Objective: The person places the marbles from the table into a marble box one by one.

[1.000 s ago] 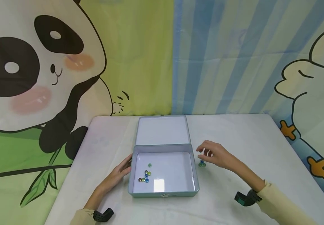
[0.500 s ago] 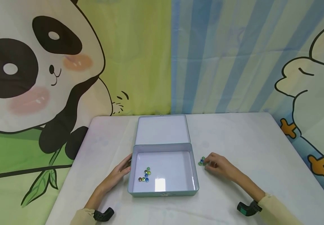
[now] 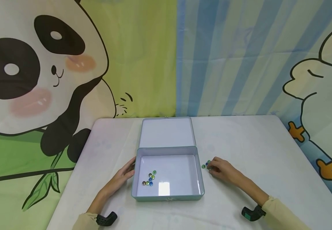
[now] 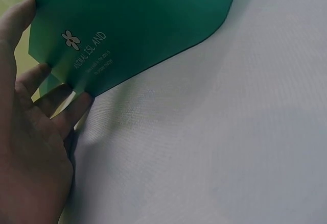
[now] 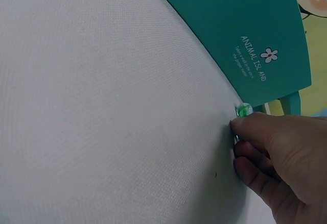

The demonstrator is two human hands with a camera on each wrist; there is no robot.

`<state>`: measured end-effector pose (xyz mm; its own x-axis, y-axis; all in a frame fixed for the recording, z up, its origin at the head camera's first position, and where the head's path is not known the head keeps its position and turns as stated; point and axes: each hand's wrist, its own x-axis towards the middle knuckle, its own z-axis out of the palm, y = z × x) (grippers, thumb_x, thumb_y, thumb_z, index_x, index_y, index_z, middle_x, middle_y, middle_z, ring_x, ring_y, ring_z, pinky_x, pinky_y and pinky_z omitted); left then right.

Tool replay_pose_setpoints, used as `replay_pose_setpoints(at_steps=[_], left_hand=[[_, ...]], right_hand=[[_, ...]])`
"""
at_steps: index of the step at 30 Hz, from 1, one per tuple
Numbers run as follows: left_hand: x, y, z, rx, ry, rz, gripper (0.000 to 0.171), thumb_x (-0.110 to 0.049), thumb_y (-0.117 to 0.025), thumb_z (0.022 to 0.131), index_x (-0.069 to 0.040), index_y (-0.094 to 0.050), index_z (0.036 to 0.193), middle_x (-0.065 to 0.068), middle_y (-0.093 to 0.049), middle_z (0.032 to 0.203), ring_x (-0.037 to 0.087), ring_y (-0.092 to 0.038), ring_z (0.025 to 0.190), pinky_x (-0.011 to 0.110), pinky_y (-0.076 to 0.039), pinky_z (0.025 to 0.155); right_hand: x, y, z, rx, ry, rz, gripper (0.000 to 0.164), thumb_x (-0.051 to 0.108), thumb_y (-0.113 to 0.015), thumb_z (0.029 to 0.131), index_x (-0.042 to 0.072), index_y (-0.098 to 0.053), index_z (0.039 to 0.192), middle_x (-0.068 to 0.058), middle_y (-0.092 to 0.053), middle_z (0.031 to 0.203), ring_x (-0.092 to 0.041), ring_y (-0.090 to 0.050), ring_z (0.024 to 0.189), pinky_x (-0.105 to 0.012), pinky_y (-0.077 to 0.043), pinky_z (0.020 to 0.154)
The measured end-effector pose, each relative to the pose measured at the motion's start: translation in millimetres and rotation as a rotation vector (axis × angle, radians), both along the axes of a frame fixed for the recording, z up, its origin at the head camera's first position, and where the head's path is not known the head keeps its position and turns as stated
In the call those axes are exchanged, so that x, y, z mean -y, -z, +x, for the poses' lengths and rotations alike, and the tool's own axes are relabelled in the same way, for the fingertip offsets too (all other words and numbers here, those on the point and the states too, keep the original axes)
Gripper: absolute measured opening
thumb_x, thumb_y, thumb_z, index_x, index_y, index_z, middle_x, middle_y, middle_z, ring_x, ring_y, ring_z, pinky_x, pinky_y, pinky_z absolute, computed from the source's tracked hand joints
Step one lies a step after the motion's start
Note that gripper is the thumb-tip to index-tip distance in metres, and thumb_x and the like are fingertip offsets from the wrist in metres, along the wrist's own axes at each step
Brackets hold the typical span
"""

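A tin box (image 3: 169, 197) with a white inside and a green outside stands on the table, its lid (image 3: 166, 132) tipped back. Several glass marbles (image 3: 150, 183) lie at the left of its floor. My left hand (image 3: 119, 179) rests its outstretched fingers against the box's left wall, which the left wrist view shows as a green side (image 4: 133, 25). Right of the box is a small cluster of green and blue marbles (image 3: 203, 166). There my right hand (image 3: 225, 170) pinches a marble between thumb and fingers, mostly hidden; a green marble (image 5: 244, 110) shows just beyond the thumb.
A white cloth covers the table (image 3: 241, 137). Behind it hangs a printed curtain (image 3: 137, 64) with a panda and stripes. Each wrist carries a black camera mount (image 3: 106, 219) close above the cloth.
My right hand has come down from above onto the marbles right of the box, and those marbles have shifted slightly. A green marble in the box has rolled a little. The left hand stays put.
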<state>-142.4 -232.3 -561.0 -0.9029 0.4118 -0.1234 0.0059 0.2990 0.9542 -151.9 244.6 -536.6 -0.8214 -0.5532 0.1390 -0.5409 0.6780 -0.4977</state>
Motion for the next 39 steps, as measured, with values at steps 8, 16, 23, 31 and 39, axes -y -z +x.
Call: replay_pose_setpoints(at_steps=[8, 16, 23, 31, 39], left_hand=[[2, -0.3, 0.6, 0.017, 0.000, -0.003, 0.061, -0.023, -0.043, 0.103, -0.018, -0.015, 0.157, 0.015, -0.014, 0.163, 0.043, -0.017, 0.148, 0.065, -0.018, 0.117], [2, -0.2, 1.5, 0.023, 0.003, 0.019, 0.062, -0.022, -0.043, 0.103, -0.016, -0.014, 0.157, 0.016, -0.014, 0.163, 0.044, -0.018, 0.148, 0.064, -0.017, 0.117], [2, 0.5, 3.2, 0.034, -0.004, 0.008, 0.062, -0.024, -0.043, 0.103, -0.016, -0.014, 0.157, 0.015, -0.014, 0.163, 0.043, -0.018, 0.148, 0.064, -0.017, 0.118], [3, -4.5, 3.5, 0.017, -0.012, 0.008, 0.061, -0.022, -0.043, 0.102, -0.015, -0.015, 0.157, 0.015, -0.016, 0.163, 0.044, -0.020, 0.147, 0.065, -0.018, 0.117], [-1, -1.1, 1.3, 0.015, 0.000, 0.012, 0.062, -0.024, -0.044, 0.102, -0.018, -0.016, 0.157, 0.014, -0.015, 0.163, 0.043, -0.019, 0.148, 0.063, -0.019, 0.118]], right_hand=[[1, -8.9, -3.2, -0.033, -0.045, -0.034, 0.014, 0.001, -0.072, 0.083, 0.006, -0.069, 0.096, 0.003, -0.063, 0.087, 0.003, -0.050, 0.074, -0.016, -0.049, 0.061], [14, -41.6, -15.9, -0.065, -0.101, -0.145, 0.015, 0.003, -0.071, 0.085, 0.003, -0.068, 0.099, 0.002, -0.065, 0.087, 0.001, -0.056, 0.074, -0.017, -0.054, 0.062], [47, -80.6, -24.8, 0.059, -0.193, -0.130, 0.014, 0.011, -0.069, 0.089, 0.007, -0.068, 0.103, 0.003, -0.065, 0.090, 0.000, -0.057, 0.076, -0.017, -0.053, 0.064], [116, -104.6, -50.0, 0.085, -0.362, 0.016, 0.011, 0.014, -0.067, 0.091, 0.009, -0.069, 0.101, 0.001, -0.064, 0.088, -0.004, -0.053, 0.075, -0.016, -0.050, 0.066], [182, -88.3, -70.8, 0.156, -0.467, 0.170, 0.013, 0.012, -0.066, 0.092, 0.005, -0.069, 0.102, -0.001, -0.069, 0.092, -0.005, -0.056, 0.077, -0.014, -0.049, 0.070]])
